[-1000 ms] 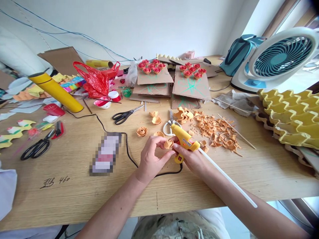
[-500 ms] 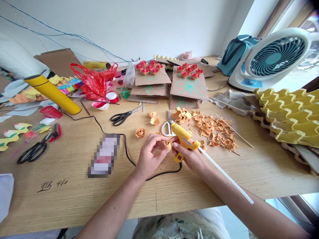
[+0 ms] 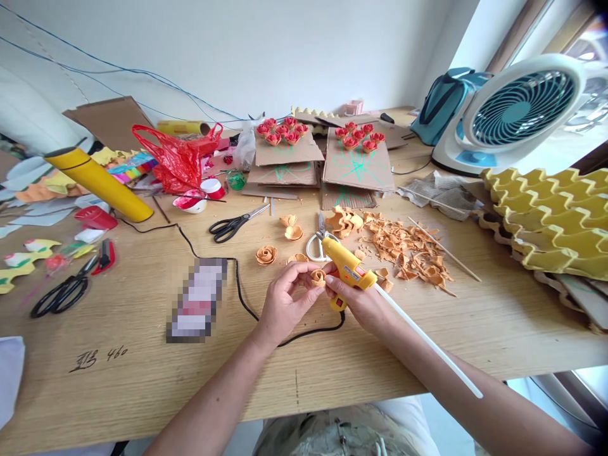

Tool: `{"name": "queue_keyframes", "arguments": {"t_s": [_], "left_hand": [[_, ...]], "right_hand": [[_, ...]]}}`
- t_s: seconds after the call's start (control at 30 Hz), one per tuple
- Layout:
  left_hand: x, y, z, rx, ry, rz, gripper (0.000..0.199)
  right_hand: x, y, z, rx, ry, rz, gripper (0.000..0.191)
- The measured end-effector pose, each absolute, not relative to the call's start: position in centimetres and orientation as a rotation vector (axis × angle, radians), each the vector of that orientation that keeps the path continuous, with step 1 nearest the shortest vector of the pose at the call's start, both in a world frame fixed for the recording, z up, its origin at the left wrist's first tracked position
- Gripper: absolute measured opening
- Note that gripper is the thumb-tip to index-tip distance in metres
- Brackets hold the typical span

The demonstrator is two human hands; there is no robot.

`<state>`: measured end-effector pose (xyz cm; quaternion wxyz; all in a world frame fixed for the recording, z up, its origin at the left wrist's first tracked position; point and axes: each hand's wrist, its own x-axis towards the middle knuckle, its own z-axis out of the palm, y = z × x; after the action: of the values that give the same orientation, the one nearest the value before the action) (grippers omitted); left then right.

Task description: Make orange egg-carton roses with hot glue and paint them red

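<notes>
- Since the earlier frame, the small flower point(image 3: 318, 277) has turned in the fingers, so that its curled top now shows; both hands stay in nearly the same place over the table point(image 3: 142, 392).
- Left hand point(image 3: 286, 301): thumb and fingers pinch the small flower in a narrow grip, just beside the right fingertips.
- Right hand point(image 3: 363, 304): fingers wrap the handle of the yellow glue gun point(image 3: 349, 265), a long white glue stick point(image 3: 427, 339) jutting from its back. Whether these fingertips also touch the flower, one cannot tell.
- Done, by the look of it: one fuller orange flower point(image 3: 266, 254) sits near the left hand, and red flowers point(image 3: 289, 137) stand in two groups on the cardboard point(image 3: 287, 155) at the back.
- In hand: the small flower seems only part built, with fewer layers than the one on the table.
- Left over: loose orange petal cups point(image 3: 293, 232) lie beyond the hands, and a larger orange carton piece point(image 3: 344, 221) sits beside the scraps point(image 3: 413, 253). The orange flowers appear unpainted, so colouring probably remains.
</notes>
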<state>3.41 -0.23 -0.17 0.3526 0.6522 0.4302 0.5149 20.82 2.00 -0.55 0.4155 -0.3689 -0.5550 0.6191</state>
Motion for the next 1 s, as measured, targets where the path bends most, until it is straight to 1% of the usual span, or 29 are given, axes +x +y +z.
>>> {"name": "queue_keyframes", "arguments": {"t_s": [0.2, 0.47, 0.6, 1.0], "left_hand": [[3.4, -0.2, -0.2, 1.615, 1.126, 1.349, 0.020], [3.0, -0.1, -0.5, 1.493, 1.126, 1.447, 0.023], [2.7, 0.0, -0.5, 1.437, 1.201, 1.475, 0.027], [2.1, 0.6, -0.4, 1.377, 1.278, 1.573, 0.028]], "right_hand": [[21.0, 2.1, -0.7, -0.909, -1.422, 1.545, 0.029], [21.1, 2.1, -1.7, -0.889, -1.390, 1.548, 0.028], [21.1, 1.9, -1.2, -0.881, -1.407, 1.534, 0.030], [21.2, 1.7, -0.8, -0.804, -1.510, 1.598, 0.033]]}}
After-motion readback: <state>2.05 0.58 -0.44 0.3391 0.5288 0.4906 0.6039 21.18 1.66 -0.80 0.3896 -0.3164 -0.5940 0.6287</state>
